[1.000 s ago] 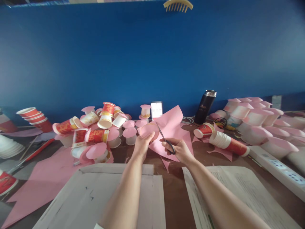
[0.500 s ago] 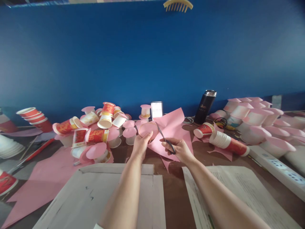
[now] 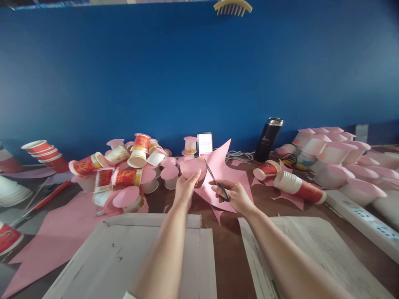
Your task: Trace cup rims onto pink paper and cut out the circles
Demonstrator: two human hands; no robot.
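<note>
Swinging round since a second ago, the pink sheet (image 3: 222,176) now points a corner up toward the bottle (image 3: 268,139). Our left hand (image 3: 186,189) pinches the pink disc (image 3: 193,168); our right hand (image 3: 235,196) grips the scissors (image 3: 215,178), blades slanting up-left to the disc's edge. Left of the disc lies a heap of cups (image 3: 124,166); stacked cups (image 3: 297,187) lie right of the bottle, well apart. Cardboard (image 3: 131,253) sits beneath our arms.

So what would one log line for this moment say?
left hand: holds pink paper | right hand: scissors at its round part | pile of paper cups beside
</note>
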